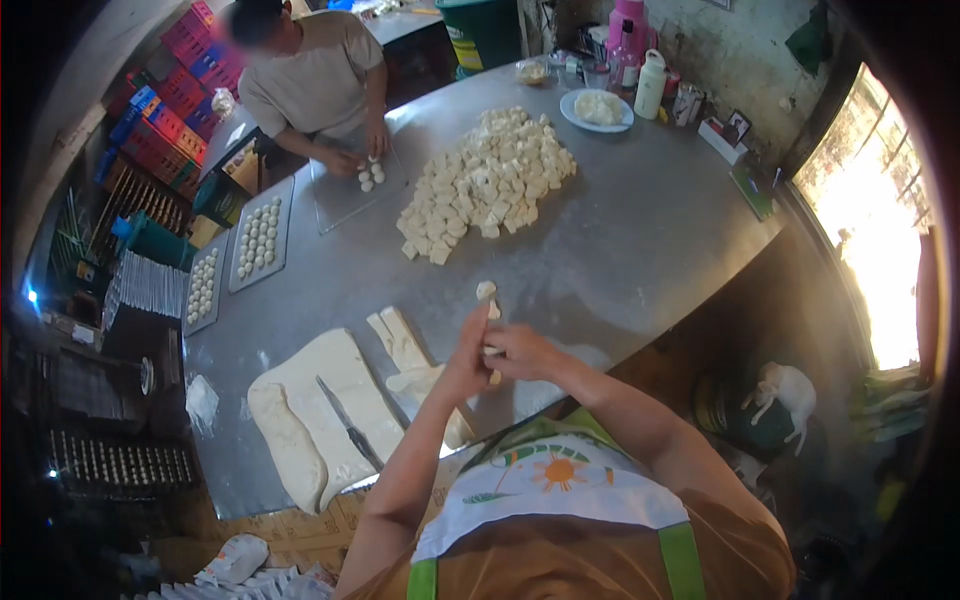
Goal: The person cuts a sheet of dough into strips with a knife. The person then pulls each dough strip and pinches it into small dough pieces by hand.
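My left hand (468, 355) and my right hand (522, 352) meet near the table's front edge, fingers closed around a small piece of dough (492, 350). One small dough piece (486, 290) lies just beyond my fingertips. To the left of my hands are cut dough strips (402, 340), some partly behind my left forearm. Further left, a knife (345, 420) rests on a large flat dough sheet (335, 385), whose left side is a thick roll. A big heap of cut dough pieces (490, 180) covers part of the table beyond my hands.
Across the metal table (640, 240), a co-worker (315, 80) handles dough balls (371, 176). Two trays (285, 215) of balls stand at the left. A plate (597, 111), bottles (649, 85) and a small box (722, 138) line the back right. A white animal (790, 393) is at the right.
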The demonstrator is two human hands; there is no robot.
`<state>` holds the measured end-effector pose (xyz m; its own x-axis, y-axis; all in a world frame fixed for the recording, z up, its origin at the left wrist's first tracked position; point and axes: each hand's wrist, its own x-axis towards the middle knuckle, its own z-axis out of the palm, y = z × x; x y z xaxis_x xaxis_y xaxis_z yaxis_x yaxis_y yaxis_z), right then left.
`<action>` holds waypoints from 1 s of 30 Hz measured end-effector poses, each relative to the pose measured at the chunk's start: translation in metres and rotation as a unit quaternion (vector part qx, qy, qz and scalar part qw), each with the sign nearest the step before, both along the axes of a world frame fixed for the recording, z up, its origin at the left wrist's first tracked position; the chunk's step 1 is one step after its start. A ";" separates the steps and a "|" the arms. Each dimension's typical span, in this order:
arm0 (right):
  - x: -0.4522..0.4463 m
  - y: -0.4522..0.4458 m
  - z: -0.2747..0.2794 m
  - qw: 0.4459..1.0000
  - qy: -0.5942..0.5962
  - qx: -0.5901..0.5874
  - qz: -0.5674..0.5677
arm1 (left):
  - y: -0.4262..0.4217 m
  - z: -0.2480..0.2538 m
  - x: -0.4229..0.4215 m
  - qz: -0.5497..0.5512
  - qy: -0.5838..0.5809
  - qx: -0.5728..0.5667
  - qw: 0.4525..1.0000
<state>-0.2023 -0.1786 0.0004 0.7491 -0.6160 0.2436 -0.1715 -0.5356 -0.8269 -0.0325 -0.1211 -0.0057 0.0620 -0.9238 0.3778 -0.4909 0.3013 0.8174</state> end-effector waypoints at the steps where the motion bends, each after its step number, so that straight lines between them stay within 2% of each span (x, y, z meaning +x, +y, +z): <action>1: 0.003 0.012 0.005 1.000 0.003 0.010 0.002 | 0.004 -0.003 0.007 -0.041 0.018 0.049 0.998; 3: 0.011 0.009 0.025 0.997 -0.049 -0.006 -0.054 | 0.000 0.000 0.011 -0.084 0.035 0.083 0.992; 5: 0.013 0.004 0.029 0.993 -0.073 -0.015 -0.091 | 0.001 0.003 -0.002 -0.037 -0.009 0.239 0.970; 6: 0.012 0.000 0.023 0.990 0.029 0.006 -0.137 | 0.004 0.007 -0.007 -0.014 -0.031 0.316 0.948; 7: 0.009 -0.004 0.014 0.974 0.131 0.028 -0.181 | 0.012 0.014 -0.009 -0.017 -0.031 0.316 0.948; 8: 0.006 -0.008 0.006 0.946 0.230 0.048 -0.224 | 0.021 0.023 -0.010 -0.076 -0.045 0.266 0.960; 10: -0.011 -0.017 -0.024 0.944 0.218 0.011 -0.249 | 0.031 0.035 -0.010 -0.198 -0.074 0.162 0.964; 11: -0.020 -0.013 -0.042 0.942 0.207 -0.021 -0.265 | 0.032 0.033 -0.007 -0.205 -0.073 0.165 0.962; 13: -0.019 -0.008 -0.032 0.938 0.198 -0.062 -0.277 | 0.017 0.032 0.004 -0.105 -0.042 0.131 0.985; 14: -0.014 0.004 -0.029 0.955 0.162 -0.072 -0.236 | 0.014 0.031 0.008 -0.056 -0.027 0.116 0.991; 15: -0.005 0.014 -0.010 0.969 0.125 -0.085 -0.196 | 0.011 0.030 0.008 -0.059 -0.025 0.114 0.991; 17: 0.005 0.010 0.015 0.978 0.091 -0.105 -0.159 | -0.005 0.031 0.006 -0.053 -0.052 -0.064 0.995; 19: 0.014 0.019 0.023 0.990 -0.002 -0.035 -0.137 | 0.002 0.017 0.008 -0.050 -0.063 -0.131 0.988; 20: 0.018 0.020 0.025 0.991 -0.051 -0.005 -0.123 | -0.003 -0.001 0.016 -0.070 0.009 -0.046 0.996; 21: 0.023 0.018 0.024 0.991 -0.051 -0.008 -0.122 | -0.013 -0.018 0.024 -0.090 0.081 0.036 0.992; 22: 0.026 0.017 0.021 0.984 -0.044 0.006 -0.170 | -0.018 -0.019 0.024 -0.112 0.151 0.118 0.975; 23: 0.027 0.018 0.018 0.975 -0.037 0.021 -0.216 | -0.016 -0.022 0.020 -0.113 0.151 0.118 0.975; 24: 0.026 0.016 0.015 0.964 -0.030 0.035 -0.260 | -0.012 -0.013 0.010 -0.097 0.057 0.175 0.978; 25: 0.023 0.008 0.016 0.965 -0.032 0.033 -0.257 | -0.008 -0.001 0.003 -0.078 -0.040 0.229 0.970; 26: 0.019 0.000 0.015 0.967 0.070 0.041 -0.241 | 0.000 0.009 -0.002 -0.056 -0.135 0.284 0.948; 27: 0.013 -0.011 0.016 0.959 0.170 0.047 -0.224 | 0.008 0.017 -0.005 -0.053 -0.136 0.283 0.948; 28: 0.004 -0.020 0.014 0.939 0.269 0.051 -0.207 | 0.017 0.026 -0.009 -0.091 -0.098 0.194 0.972; 30: -0.015 -0.012 -0.001 0.950 0.230 0.011 -0.211 | 0.034 0.034 -0.010 -0.171 -0.020 0.022 0.985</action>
